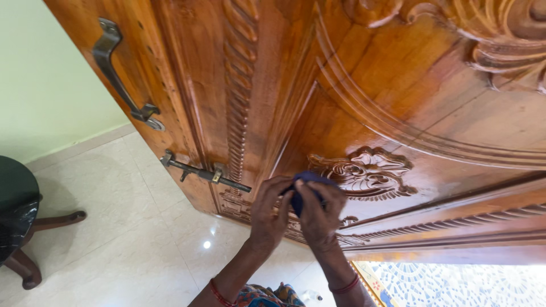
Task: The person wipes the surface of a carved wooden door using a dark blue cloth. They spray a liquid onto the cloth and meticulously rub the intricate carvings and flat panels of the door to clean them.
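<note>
Both of my hands are raised against the lower panel of a carved, polished wooden door (364, 96). My left hand (269, 213) and my right hand (318, 216) together grip a small dark blue cloth (307, 181), bunched between the fingers. The cloth is pressed against the wood just left of a carved floral ornament (369, 170). Red bangles circle both wrists.
A metal slide bolt (202, 172) and a dark pull handle (122, 82) sit on the door to the left. A dark round stool with wooden legs (20, 227) stands on the glossy tiled floor (131, 227). A blue-and-white patterned mat (455, 284) lies at lower right.
</note>
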